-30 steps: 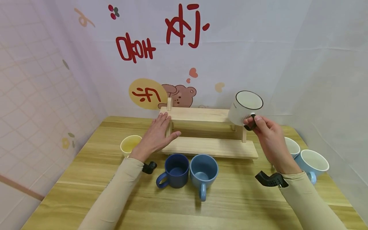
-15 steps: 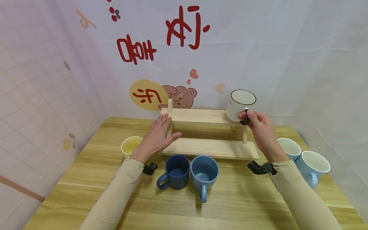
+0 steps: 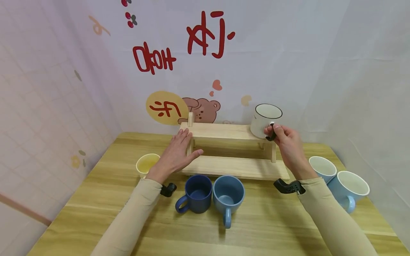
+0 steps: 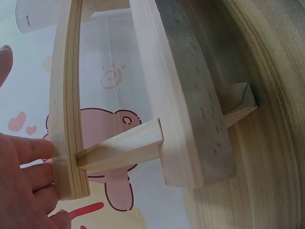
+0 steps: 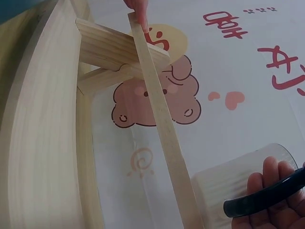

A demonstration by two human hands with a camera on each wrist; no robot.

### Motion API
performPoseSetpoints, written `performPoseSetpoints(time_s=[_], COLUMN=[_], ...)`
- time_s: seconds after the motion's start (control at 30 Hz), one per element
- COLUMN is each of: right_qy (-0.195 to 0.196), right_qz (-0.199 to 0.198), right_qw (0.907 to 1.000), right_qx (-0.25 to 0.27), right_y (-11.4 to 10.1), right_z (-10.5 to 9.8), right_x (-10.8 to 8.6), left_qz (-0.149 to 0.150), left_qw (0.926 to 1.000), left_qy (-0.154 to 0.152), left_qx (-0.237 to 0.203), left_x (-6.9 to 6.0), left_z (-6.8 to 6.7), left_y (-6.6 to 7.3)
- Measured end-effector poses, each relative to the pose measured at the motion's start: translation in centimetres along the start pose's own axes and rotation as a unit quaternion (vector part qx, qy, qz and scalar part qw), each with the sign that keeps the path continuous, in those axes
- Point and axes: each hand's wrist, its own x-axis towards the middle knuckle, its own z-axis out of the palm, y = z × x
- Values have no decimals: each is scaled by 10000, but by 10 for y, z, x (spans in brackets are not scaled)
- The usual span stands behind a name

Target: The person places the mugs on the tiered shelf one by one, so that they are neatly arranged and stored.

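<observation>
A white mug [image 3: 261, 122] with a black rim and black handle stands upright at the right end of the upper shelf of a small wooden rack [image 3: 221, 131]. My right hand [image 3: 289, 145] pinches its handle [image 5: 262, 198] between thumb and fingers. In the right wrist view the mug's base meets the shelf board. My left hand [image 3: 174, 153] lies with straight fingers on the left end of the upper shelf, its thumb spread apart. The left wrist view shows its fingertips [image 4: 43, 148] touching the board's edge.
In front of the rack stand a dark blue mug [image 3: 198, 195] and a lighter blue mug [image 3: 228, 193], side by side. A yellow cup [image 3: 147, 165] is left of the rack. Two light blue cups, one nearer [image 3: 349, 190], one behind [image 3: 322, 169], stand at right. A printed cloth [image 3: 288, 71] hangs behind.
My right hand has brought the white mug left and down onto the right end of the upper shelf, still holding its handle. The left hand stays on the shelf; the view has tilted slightly.
</observation>
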Motion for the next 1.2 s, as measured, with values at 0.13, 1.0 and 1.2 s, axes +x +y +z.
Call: performPoseSetpoints(time_s=[0.13,1.0,1.2], right_qy=[16,70,297], right_qz=[69,96,-92], right_qw=[9999,9640,9363], right_qx=[-73,-2656,-3499], right_y=[1,-17,-20], right_z=[-3,-17,-23], right_x=[-1,-39,-61], left_qz=[-30,-7,46], left_qw=[10000,10000,10000], left_qy=[-23,-18,-60], left_qx=[-41,-9,-14], left_x=[0,-1,0], left_z=[2,2,3], left_y=[0,-3,-4])
